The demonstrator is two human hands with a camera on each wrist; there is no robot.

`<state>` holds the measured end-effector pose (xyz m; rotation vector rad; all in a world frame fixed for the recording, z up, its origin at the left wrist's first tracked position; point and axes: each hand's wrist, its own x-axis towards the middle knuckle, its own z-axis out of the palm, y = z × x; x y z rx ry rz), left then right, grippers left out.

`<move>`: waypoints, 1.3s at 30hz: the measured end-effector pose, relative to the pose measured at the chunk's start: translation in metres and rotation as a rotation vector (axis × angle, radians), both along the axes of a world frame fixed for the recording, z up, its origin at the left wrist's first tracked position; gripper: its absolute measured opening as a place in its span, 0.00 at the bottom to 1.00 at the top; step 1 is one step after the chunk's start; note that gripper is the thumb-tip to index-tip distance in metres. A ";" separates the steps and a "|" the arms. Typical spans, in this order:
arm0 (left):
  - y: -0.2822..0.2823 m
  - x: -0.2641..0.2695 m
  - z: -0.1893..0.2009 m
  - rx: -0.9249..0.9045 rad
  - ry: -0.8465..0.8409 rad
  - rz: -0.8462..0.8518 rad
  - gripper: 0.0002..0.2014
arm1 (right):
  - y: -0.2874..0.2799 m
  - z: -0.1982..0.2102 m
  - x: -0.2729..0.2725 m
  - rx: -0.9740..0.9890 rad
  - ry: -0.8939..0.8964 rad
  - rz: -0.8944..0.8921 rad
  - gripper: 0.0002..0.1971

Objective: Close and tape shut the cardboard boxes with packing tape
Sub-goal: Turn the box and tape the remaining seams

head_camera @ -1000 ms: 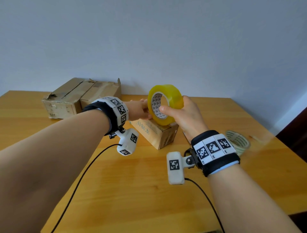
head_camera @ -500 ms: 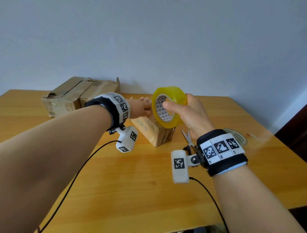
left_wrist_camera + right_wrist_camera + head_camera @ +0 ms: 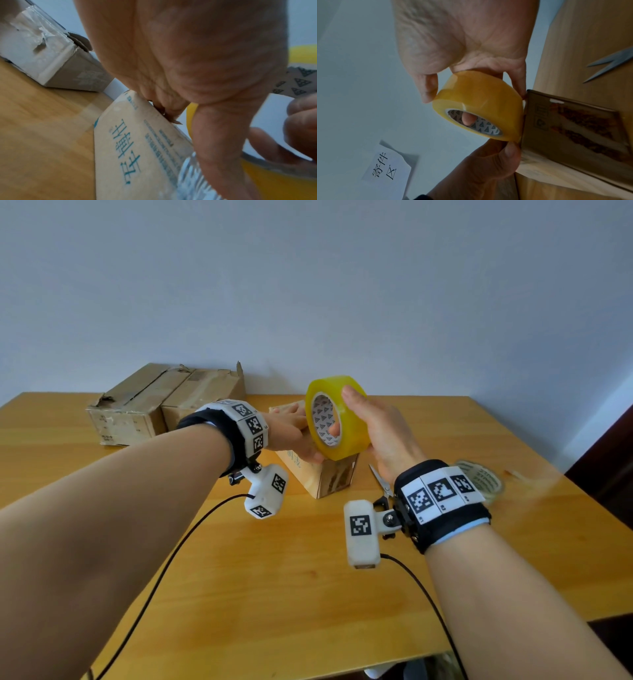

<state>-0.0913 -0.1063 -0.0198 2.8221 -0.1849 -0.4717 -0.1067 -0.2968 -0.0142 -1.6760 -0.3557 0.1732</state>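
Note:
A small cardboard box (image 3: 322,479) with blue print (image 3: 137,148) stands mid-table. My left hand (image 3: 301,436) holds its top edge: the fingers lie on top, and the thumb (image 3: 223,142) presses crinkled clear tape against the side. My right hand (image 3: 342,410) grips a yellow packing tape roll (image 3: 349,446), thumb on the outside and fingers through the core. The roll (image 3: 479,97) stands on edge, touching the box's upper corner (image 3: 573,128), right above the left thumb (image 3: 510,152). How the box's flaps lie is hidden by the hands.
A larger worn cardboard box (image 3: 164,402) with torn tape sits at the back left by the wall. Scissors (image 3: 380,479) lie just right of the small box. A second, paler tape roll (image 3: 483,484) lies at the right. Wrist-camera cables trail over the table's front.
The left hand left the roll's edge and settled on the small box, thumb now down its side. The right hand kept the roll over the box, shifting only slightly.

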 end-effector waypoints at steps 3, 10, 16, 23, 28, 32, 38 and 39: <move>0.000 0.007 0.003 0.015 0.016 0.031 0.47 | 0.002 -0.002 0.003 -0.003 -0.008 0.001 0.24; -0.003 0.014 0.004 -0.145 0.031 0.117 0.46 | 0.004 -0.003 0.008 0.038 0.027 0.014 0.24; 0.011 0.025 -0.007 -0.056 0.133 0.068 0.72 | 0.006 0.002 0.003 0.038 0.021 -0.023 0.23; 0.004 0.018 -0.008 -0.075 0.046 0.073 0.56 | -0.009 0.013 -0.019 0.082 0.020 -0.068 0.24; 0.002 0.017 -0.008 -0.018 0.027 0.064 0.54 | -0.022 0.008 -0.036 0.099 0.097 -0.068 0.20; -0.003 0.010 -0.003 0.040 0.009 0.070 0.53 | -0.032 0.003 -0.042 0.021 0.085 -0.101 0.21; -0.006 0.006 -0.001 0.105 0.007 0.046 0.51 | -0.036 -0.004 -0.045 -0.037 0.132 -0.092 0.21; -0.006 0.005 -0.001 0.103 0.008 0.044 0.51 | -0.037 -0.004 -0.045 -0.051 0.148 -0.086 0.22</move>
